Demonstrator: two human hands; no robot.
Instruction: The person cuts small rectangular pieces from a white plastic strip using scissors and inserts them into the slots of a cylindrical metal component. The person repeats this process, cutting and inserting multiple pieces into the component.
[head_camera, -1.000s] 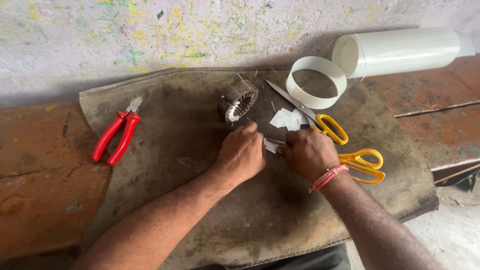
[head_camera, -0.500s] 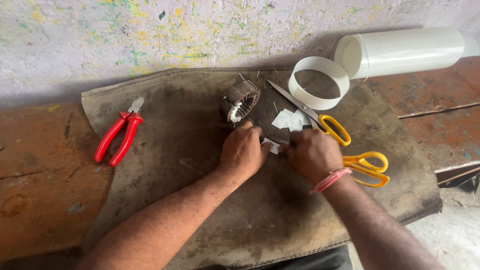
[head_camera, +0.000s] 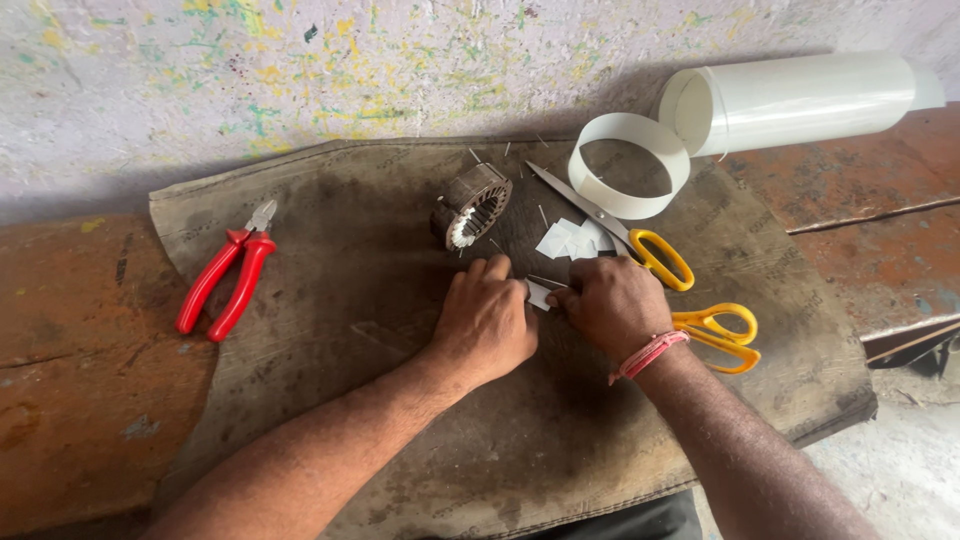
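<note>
My left hand (head_camera: 487, 322) and my right hand (head_camera: 608, 304) rest knuckles-up on a dark worn mat (head_camera: 350, 300), fingers curled together on a small white paper slip (head_camera: 538, 293) held between them. Just beyond the hands lies a pile of small white paper slips (head_camera: 570, 240). A round metal motor stator (head_camera: 472, 205) lies on its side behind my left hand. Yellow-handled scissors (head_camera: 660, 262) lie open to the right of my right hand, which has a red thread band at the wrist.
Red-handled pliers (head_camera: 225, 283) lie at the mat's left. A rolled white sheet (head_camera: 800, 100) and a loose white strip loop (head_camera: 628, 165) sit at the back right. A rusty brown bench (head_camera: 70, 400) carries the mat; a paint-speckled wall (head_camera: 300, 70) stands behind.
Both hands stay on the paper slip with only slight finger shifts. The view has drifted a little.
</note>
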